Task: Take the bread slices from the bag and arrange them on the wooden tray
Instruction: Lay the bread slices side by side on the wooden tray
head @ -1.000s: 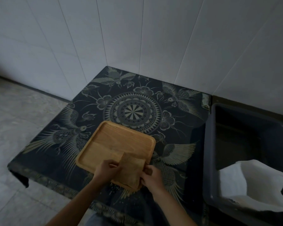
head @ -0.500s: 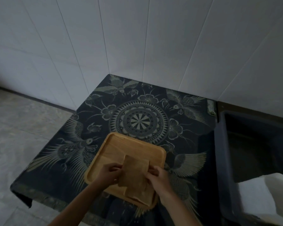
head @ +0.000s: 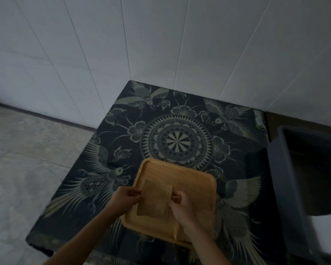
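Observation:
A square wooden tray point(head: 189, 175) lies at the near edge of a dark patterned table. A brown bread slice point(head: 155, 199) is over the tray's near-left part, held at its two sides. My left hand point(head: 125, 197) pinches its left edge and my right hand point(head: 182, 205) pinches its right edge. Another slice seems to lie under it, with an edge point(head: 175, 229) showing near my right wrist. The bread bag is hard to make out; only a white patch point(head: 325, 222) shows at the far right.
The table point(head: 180, 134) carries a black cloth with a mandala and birds. A dark plastic bin point(head: 279, 178) stands against its right side. White tiled walls rise behind, and grey floor lies to the left.
Both hands have carried the slice leftward and farther onto the tray. The camera has tilted up, so the white patch in the bin has slid mostly out of view.

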Available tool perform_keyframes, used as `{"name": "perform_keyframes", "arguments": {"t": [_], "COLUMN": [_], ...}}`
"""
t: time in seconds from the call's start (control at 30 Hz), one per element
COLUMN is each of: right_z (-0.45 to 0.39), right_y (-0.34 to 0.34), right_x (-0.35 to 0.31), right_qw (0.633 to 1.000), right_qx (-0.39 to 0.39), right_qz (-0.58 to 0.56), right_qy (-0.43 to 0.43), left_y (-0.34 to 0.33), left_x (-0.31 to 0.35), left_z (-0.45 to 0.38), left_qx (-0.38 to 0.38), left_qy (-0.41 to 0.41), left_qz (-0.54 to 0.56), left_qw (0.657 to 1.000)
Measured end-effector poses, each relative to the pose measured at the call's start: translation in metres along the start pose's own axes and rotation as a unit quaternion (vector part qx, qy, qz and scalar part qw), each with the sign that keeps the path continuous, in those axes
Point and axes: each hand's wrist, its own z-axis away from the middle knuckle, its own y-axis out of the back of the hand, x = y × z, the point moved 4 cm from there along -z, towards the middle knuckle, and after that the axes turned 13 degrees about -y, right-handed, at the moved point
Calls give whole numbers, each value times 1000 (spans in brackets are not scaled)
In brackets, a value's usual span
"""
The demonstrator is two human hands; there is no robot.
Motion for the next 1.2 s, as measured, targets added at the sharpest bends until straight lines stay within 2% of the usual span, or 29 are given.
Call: {"name": "perform_keyframes", "arguments": {"t": [0.17,0.37,0.63,0.77,1.0,1.2], "right_z": [-9,-16,-17,-13,-10,-10], "right_y": [-31,-47,-52,-52,-54,-55], "right_x": [5,19,25,24,33,36], "right_qw": [999,996,992,992,996,996], "right_qx": [3,41,50,65,54,54], "right_qz": [38,64,64,60,31,13], "right_qy": [-20,-48,-92,-87,-68,-65], "left_y": [12,11,19,19,18,19], "left_x": [-20,-31,-32,-31,-29,-36], "left_z": [-4,-3,-5,-2,1,0], "left_qx": [-30,-57,-31,-43,-69,-92], "left_qy": [-4,-21,-38,-49,-86,-86], "left_qz": [-72,-119,-114,-85,-109,-96], "left_qw": [997,991,992,994,988,987]}}
